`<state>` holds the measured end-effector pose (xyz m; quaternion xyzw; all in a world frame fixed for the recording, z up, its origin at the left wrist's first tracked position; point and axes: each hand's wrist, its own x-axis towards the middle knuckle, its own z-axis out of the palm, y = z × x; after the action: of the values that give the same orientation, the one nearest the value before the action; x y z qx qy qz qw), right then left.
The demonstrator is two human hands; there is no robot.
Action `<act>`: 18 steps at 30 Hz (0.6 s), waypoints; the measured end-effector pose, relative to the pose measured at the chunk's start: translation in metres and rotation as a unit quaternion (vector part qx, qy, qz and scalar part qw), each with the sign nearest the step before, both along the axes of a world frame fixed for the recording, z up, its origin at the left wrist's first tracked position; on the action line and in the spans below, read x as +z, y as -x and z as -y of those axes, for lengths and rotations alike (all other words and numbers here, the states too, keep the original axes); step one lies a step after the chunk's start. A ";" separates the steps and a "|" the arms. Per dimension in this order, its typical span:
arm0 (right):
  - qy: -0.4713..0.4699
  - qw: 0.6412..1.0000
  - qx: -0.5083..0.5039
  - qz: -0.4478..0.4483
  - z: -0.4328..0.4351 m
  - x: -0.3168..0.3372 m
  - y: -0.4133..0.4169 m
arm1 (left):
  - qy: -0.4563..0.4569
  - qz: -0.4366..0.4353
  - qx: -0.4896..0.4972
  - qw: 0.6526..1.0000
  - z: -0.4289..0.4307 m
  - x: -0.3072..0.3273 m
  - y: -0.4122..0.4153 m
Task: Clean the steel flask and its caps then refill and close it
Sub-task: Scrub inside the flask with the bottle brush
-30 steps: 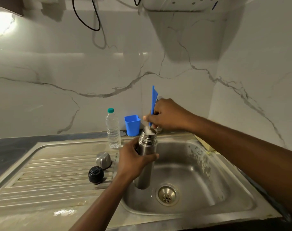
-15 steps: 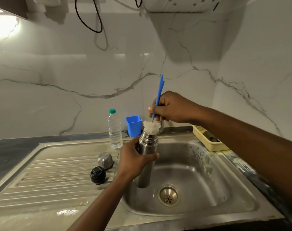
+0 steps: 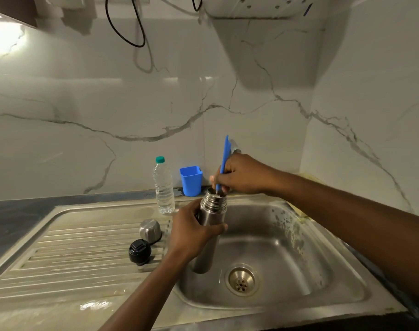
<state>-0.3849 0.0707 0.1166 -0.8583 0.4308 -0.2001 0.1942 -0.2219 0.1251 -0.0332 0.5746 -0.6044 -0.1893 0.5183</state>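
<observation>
Scrubbing inside the steel flask, I pinch the bottle brush in my right fingers, left fingers curled round its body; steel cap, black stopper, refilling and closing seemingly remain.

Left hand grips steel flask, upright over sink basin. Right hand holds blue brush handle, lower end inside flask mouth. Steel cap and black cap sit on drainboard, close together. Water bottle and blue cup stand at back of counter.
</observation>
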 end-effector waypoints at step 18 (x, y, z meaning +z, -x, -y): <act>0.136 0.987 -0.055 0.071 0.010 0.020 0.010 | 0.014 -0.013 0.017 1.000 0.000 0.001 0.002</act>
<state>-0.3952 0.0610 0.1370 -0.8352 0.4317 -0.3274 0.0943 -0.2244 0.1252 -0.0318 0.5753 -0.5900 -0.1797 0.5373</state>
